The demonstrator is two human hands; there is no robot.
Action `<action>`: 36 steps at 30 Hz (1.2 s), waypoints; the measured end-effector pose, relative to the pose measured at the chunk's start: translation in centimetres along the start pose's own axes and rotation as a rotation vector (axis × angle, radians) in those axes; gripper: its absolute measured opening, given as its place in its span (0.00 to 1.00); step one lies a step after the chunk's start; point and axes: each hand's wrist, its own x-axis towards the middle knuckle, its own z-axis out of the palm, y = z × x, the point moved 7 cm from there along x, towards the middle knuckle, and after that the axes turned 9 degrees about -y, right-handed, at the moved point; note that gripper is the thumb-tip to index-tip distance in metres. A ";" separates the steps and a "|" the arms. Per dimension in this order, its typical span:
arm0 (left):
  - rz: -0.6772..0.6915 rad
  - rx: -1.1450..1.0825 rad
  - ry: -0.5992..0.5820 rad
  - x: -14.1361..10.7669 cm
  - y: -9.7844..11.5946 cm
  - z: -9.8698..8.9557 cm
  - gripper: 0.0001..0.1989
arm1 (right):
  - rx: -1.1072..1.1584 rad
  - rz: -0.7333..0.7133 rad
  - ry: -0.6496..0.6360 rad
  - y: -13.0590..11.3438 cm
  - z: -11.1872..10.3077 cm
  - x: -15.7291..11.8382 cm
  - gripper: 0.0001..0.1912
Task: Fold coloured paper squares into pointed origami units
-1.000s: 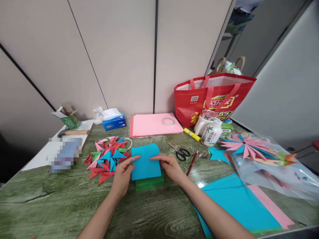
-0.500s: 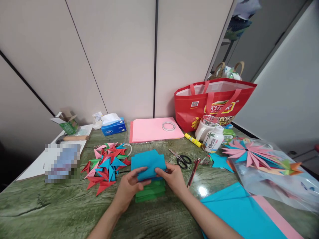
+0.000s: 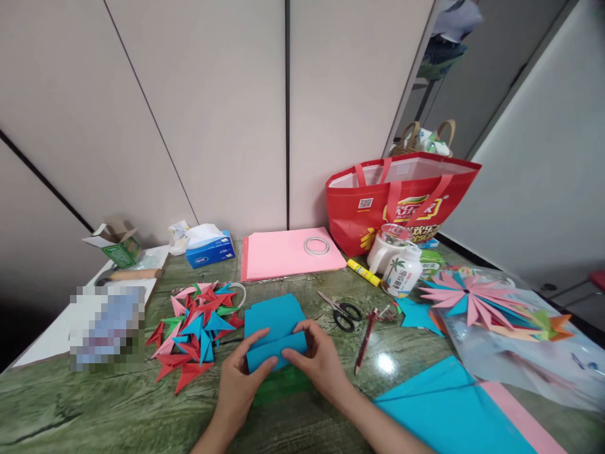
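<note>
A small blue sheet of paper (image 3: pixel 276 353) is held up between my two hands, its near part turned over in a curve. My left hand (image 3: pixel 237 377) pinches its left end between thumb and fingers. At its right end my right hand (image 3: pixel 322 360) does the same, thumb on the near face. Just behind lie more blue paper pieces (image 3: pixel 276 310), partly covered by the held sheet. Below it, green paper (image 3: pixel 278 388) shows on the table. Folded paper points (image 3: pixel 201 328) in red, blue, pink and green lie in a pile left of my hands.
Scissors (image 3: pixel 341 311), a pencil (image 3: pixel 365 343) and a yellow glue stick (image 3: pixel 363 272) lie to the right. Pink sheets (image 3: pixel 278 255) rest at the back near a red bag (image 3: pixel 350 217). Large blue paper (image 3: pixel 454 410) and a paper star (image 3: pixel 467 293) occupy the right side.
Both hands have drawn slightly nearer with the blue sheet. Its near edge now curves over, and both thumbs press on that part. The camera view has shifted a little.
</note>
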 end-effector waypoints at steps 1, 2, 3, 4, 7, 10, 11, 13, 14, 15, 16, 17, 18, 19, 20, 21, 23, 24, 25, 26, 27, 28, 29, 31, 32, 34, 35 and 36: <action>0.000 0.003 -0.003 0.1 -0.1 0.0 0.22 | 0.002 -0.009 0.021 0.0 -0.2 0.0 0.17; -0.007 -0.006 -0.008 0.1 -0.2 0.1 0.22 | 0.012 -0.012 0.032 0.1 -0.3 0.0 0.21; -0.016 -0.025 -0.011 0.1 -0.3 0.1 0.22 | 0.022 -0.010 0.025 0.2 -0.3 0.0 0.23; -0.027 -0.049 -0.012 0.2 -0.5 0.2 0.21 | 0.024 -0.003 0.009 0.2 -0.2 0.0 0.24; -0.044 -0.092 -0.002 0.2 -0.8 0.2 0.20 | -0.002 0.020 -0.040 0.3 0.1 0.0 0.17; -0.034 -0.076 -0.010 0.2 -0.9 0.2 0.19 | 0.001 0.025 -0.020 0.2 0.0 -0.1 0.14; -0.029 -0.069 -0.015 0.2 -0.8 0.2 0.19 | 0.013 0.031 -0.017 0.2 0.0 -0.1 0.14; -0.021 -0.059 -0.025 0.1 -0.8 0.3 0.19 | 0.034 0.041 -0.027 0.3 0.0 -0.1 0.16; -0.018 -0.060 -0.026 0.1 -0.7 0.3 0.19 | 0.035 0.042 -0.038 0.3 0.1 -0.1 0.17; -0.013 -0.060 -0.026 0.1 -0.6 0.3 0.18 | 0.025 0.034 -0.047 0.2 0.1 -0.1 0.17; -0.007 -0.062 -0.025 0.0 -0.5 0.3 0.18 | 0.009 0.021 -0.055 0.2 0.1 -0.1 0.15; -0.001 -0.066 -0.026 0.0 -0.4 0.3 0.18 | -0.005 0.008 -0.059 0.1 0.1 -0.1 0.14; 0.004 -0.071 -0.029 0.0 -0.3 0.4 0.20 | -0.018 -0.004 -0.058 -0.1 0.0 -0.1 0.13; 0.009 -0.077 -0.034 0.0 -0.3 0.4 0.21 | -0.030 -0.012 -0.054 -0.2 -0.1 -0.2 0.12; 0.011 -0.084 -0.043 0.0 -0.3 0.5 0.24 | -0.041 -0.019 -0.049 -0.3 -0.1 -0.2 0.11; 0.019 -0.087 -0.045 0.0 -0.4 0.5 0.26 | -0.051 -0.026 -0.044 -0.4 -0.2 -0.3 0.11; 0.032 -0.087 -0.043 0.1 -0.7 0.4 0.25 | -0.067 -0.032 -0.048 -0.5 -0.2 -0.3 0.10; 0.036 -0.082 -0.034 0.2 -0.9 0.3 0.21 | -0.076 -0.034 -0.053 -0.5 -0.2 -0.4 0.10; 0.039 -0.086 -0.023 0.2 -1.1 0.2 0.17 | -0.090 -0.039 -0.057 -0.6 -0.2 -0.4 0.10; 0.040 -0.096 -0.008 0.3 -1.3 0.1 0.15 | -0.107 -0.046 -0.062 -0.6 -0.2 -0.3 0.10; 0.033 -0.115 -0.009 0.3 -1.6 0.1 0.14 | -0.128 -0.059 -0.068 -0.7 -0.2 -0.4 0.11; 0.025 -0.137 -0.012 0.4 -1.7 0.1 0.13 | -0.151 -0.075 -0.075 -0.9 -0.1 -0.4 0.11; 0.017 -0.158 -0.024 0.4 -1.8 0.2 0.13 | -0.177 -0.091 -0.083 -1.0 -0.1 -0.4 0.11; 0.003 -0.178 -0.053 0.4 -1.8 0.5 0.12 | -0.225 -0.113 -0.094 -1.2 0.1 -0.4 0.10; 0.002 -0.176 -0.065 0.4 -1.7 0.6 0.12 | -0.241 -0.115 -0.093 -1.3 0.1 -0.4 0.10; 0.002 -0.160 -0.086 0.4 -1.7 0.8 0.11 | -0.252 -0.096 -0.081 -1.1 0.1 -0.4 0.09; 0.000 -0.154 -0.092 0.4 -1.7 0.8 0.11 | -0.247 -0.081 -0.076 -1.0 0.1 -0.4 0.09; -0.004 -0.151 -0.095 0.4 -1.7 0.8 0.11 | -0.238 -0.068 -0.072 -0.9 0.1 -0.4 0.09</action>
